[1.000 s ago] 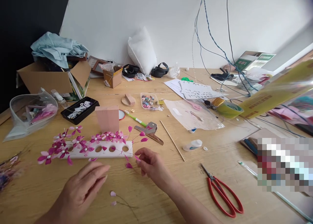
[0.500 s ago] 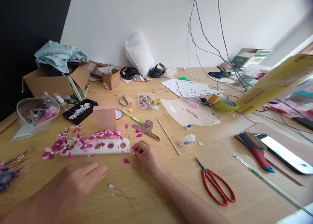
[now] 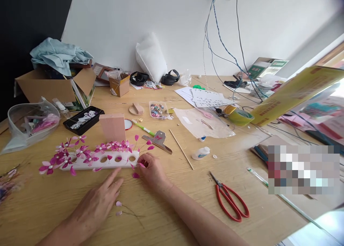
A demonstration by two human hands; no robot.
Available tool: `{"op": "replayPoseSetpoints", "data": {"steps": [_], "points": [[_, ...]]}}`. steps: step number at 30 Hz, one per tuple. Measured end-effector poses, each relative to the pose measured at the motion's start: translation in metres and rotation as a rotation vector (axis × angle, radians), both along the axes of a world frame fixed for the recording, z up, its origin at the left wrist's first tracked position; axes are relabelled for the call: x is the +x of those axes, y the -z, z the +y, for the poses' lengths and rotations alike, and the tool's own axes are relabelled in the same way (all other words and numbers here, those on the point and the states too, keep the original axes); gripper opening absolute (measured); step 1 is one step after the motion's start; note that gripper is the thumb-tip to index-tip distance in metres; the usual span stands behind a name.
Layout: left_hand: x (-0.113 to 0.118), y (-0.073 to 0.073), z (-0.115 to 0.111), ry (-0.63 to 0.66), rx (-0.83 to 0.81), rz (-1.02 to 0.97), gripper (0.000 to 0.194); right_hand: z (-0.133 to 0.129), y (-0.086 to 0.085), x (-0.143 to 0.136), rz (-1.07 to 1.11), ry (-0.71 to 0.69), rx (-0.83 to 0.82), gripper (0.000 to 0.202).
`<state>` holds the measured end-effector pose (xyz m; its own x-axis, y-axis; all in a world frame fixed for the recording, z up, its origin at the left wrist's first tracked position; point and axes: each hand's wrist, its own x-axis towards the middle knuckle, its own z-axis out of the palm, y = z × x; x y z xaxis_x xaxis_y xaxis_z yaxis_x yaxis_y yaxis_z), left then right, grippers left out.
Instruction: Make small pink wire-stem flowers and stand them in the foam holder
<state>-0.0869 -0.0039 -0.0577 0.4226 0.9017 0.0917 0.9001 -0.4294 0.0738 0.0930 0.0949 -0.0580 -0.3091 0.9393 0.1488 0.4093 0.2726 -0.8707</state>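
Note:
A spray of magenta and pink wired flowers (image 3: pixel 83 152) with pearl-like centres lies along a white strip (image 3: pixel 112 162) that has a row of round holes. At the strip's right end, my right hand (image 3: pixel 152 172) has its fingers closed in a pinch at the spray's outer petals; the exact grip point is partly hidden. My left hand (image 3: pixel 98 200) lies low over the table with fingers stretched out, fingertips near the strip's front edge, holding nothing. In front, two pale petals on thin wires (image 3: pixel 126 209) lie loose between my hands.
Red-handled scissors (image 3: pixel 231 199) lie right of my right forearm. Beyond are a small white bottle (image 3: pixel 201 153), a thin stick (image 3: pixel 181 149) and a metal clip (image 3: pixel 158 140). A wooden block (image 3: pixel 113 128) stands behind the strip, near a black tray (image 3: pixel 84 120). A blurred patch covers things at right.
My left hand has moved right and up toward the strip, its fingers now spread near the front edge. My right hand keeps its pinch at the strip's end. The view has shifted slightly.

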Motion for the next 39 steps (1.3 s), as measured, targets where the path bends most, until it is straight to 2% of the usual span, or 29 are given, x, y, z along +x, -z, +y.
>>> {"op": "replayPoseSetpoints", "data": {"steps": [4,7,10,14,17,20,22,26,30,39], "points": [[0.002,-0.004,0.003,0.031,0.066,-0.056,0.038,-0.001,-0.001,-0.002,0.004,0.007,-0.013,0.012],[0.003,-0.016,0.004,0.071,0.170,-0.125,0.039,0.000,0.000,-0.002,0.007,0.008,-0.028,0.013],[0.000,-0.039,0.002,0.115,0.312,-0.184,0.033,0.000,0.000,-0.002,0.005,0.010,-0.034,0.014],[-0.014,-0.081,0.005,0.100,0.444,-0.160,0.024,-0.002,0.002,-0.001,0.015,0.001,-0.031,0.013],[-0.018,-0.109,0.020,0.180,0.473,-0.029,0.024,-0.003,0.006,-0.002,0.037,-0.001,-0.029,0.014],[-0.012,-0.122,0.045,0.249,0.395,0.079,0.028,-0.004,0.009,-0.003,0.065,0.005,-0.025,0.015],[-0.006,-0.120,0.062,0.311,0.333,0.147,0.027,-0.005,0.008,-0.002,0.084,0.003,-0.021,0.017],[0.001,-0.103,0.083,0.323,0.230,0.211,0.023,-0.006,0.005,0.001,0.117,-0.002,-0.017,0.018],[0.004,-0.089,0.088,0.285,0.208,0.226,0.020,-0.006,0.004,0.004,0.149,0.013,-0.021,0.016],[0.008,-0.074,0.095,0.258,0.259,0.304,0.015,-0.001,0.004,0.010,0.229,0.047,-0.070,0.010]]}}
